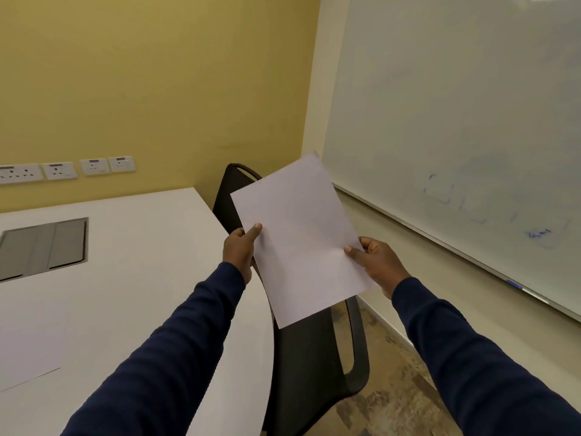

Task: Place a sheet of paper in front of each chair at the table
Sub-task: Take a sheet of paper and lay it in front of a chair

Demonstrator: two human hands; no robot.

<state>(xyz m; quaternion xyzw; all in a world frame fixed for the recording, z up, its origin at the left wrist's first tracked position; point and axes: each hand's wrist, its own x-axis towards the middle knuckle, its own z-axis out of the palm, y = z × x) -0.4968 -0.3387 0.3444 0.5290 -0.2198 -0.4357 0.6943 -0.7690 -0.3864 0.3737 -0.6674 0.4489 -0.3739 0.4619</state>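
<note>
I hold a white sheet of paper (pixel 301 234) in the air with both hands, tilted, above a black chair (pixel 317 357). My left hand (pixel 240 250) pinches its left edge with the thumb on top. My right hand (pixel 375 262) grips its right edge. The chair is pushed up to the right edge of the white table (pixel 141 262); its back shows behind the sheet. Another sheet of paper (pixel 25 350) lies flat on the table at the near left.
A grey cable hatch (pixel 44 247) is set into the tabletop at the left. Wall sockets (pixel 91 166) line the yellow wall behind. A whiteboard (pixel 456 121) covers the right wall, with a marker (pixel 514 284) on its ledge. Patterned floor lies right of the chair.
</note>
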